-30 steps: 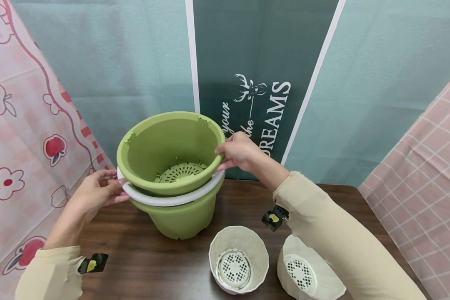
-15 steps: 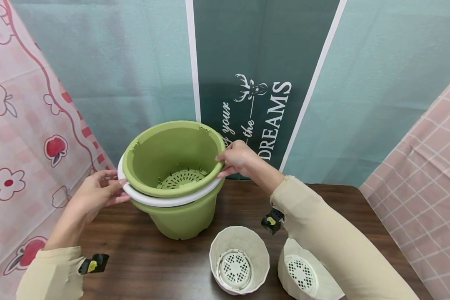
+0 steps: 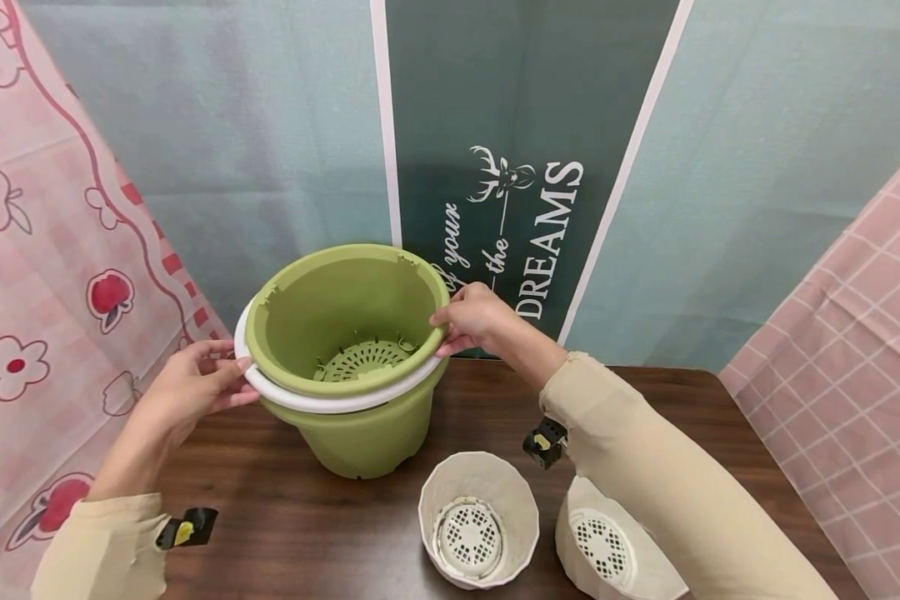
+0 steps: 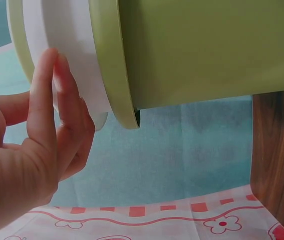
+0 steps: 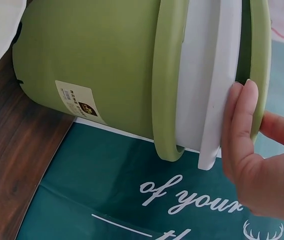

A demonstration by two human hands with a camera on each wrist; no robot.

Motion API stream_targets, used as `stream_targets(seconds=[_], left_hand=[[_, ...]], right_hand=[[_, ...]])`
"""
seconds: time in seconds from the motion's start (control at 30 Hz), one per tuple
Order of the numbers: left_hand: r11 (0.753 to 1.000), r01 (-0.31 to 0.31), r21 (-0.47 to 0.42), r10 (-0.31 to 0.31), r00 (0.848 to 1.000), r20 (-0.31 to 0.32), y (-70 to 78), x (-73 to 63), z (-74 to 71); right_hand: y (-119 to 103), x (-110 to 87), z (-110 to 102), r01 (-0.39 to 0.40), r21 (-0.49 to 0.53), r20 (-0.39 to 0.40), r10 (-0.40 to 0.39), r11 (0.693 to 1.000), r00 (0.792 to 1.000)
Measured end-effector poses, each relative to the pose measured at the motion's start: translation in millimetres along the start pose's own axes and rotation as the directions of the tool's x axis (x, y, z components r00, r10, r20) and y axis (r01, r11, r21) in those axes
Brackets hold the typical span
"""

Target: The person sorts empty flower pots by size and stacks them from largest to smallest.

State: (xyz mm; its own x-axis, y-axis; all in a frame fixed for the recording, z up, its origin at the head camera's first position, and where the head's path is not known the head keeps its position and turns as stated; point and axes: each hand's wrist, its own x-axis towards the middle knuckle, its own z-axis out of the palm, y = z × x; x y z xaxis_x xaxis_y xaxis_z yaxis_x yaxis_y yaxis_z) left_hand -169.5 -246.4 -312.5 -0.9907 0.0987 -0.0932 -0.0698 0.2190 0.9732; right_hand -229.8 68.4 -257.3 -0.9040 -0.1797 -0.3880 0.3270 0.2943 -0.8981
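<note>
Three flower pots are nested in one stack on the left of the table. On top sits an inner green flower pot (image 3: 330, 292) with a slotted bottom. Below its rim shows the rim of a white flower pot (image 3: 337, 403), both inside an outer green flower pot (image 3: 371, 442). My left hand (image 3: 195, 379) holds the white rim on the left, thumb above and fingers against its side. In the right wrist view, my right hand (image 5: 262, 160) pinches the inner green rim, its fingertips between that rim and the white one. Most of the white pot is hidden.
A cream faceted pot (image 3: 516, 500) with a perforated bottom stands in front of the stack. Another cream pot (image 3: 648, 550) is partly covered by my right sleeve. Curtains hang behind the brown table (image 3: 292, 517) and on both sides.
The inner green pot has come down into the white one, its rim now closer to the white rim. My right hand has lowered with it; the left has stayed put.
</note>
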Motion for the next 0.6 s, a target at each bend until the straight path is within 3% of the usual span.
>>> stream_targets(seconds=[0.6], left_hand=[[1.0,-0.009,0.019,0.009,1.0,-0.003,0.3,-0.4,0.2]], right_hand=[[0.0,0.9,1.4,-0.011,-0.045,-0.004,0.011,0.999,1.0]])
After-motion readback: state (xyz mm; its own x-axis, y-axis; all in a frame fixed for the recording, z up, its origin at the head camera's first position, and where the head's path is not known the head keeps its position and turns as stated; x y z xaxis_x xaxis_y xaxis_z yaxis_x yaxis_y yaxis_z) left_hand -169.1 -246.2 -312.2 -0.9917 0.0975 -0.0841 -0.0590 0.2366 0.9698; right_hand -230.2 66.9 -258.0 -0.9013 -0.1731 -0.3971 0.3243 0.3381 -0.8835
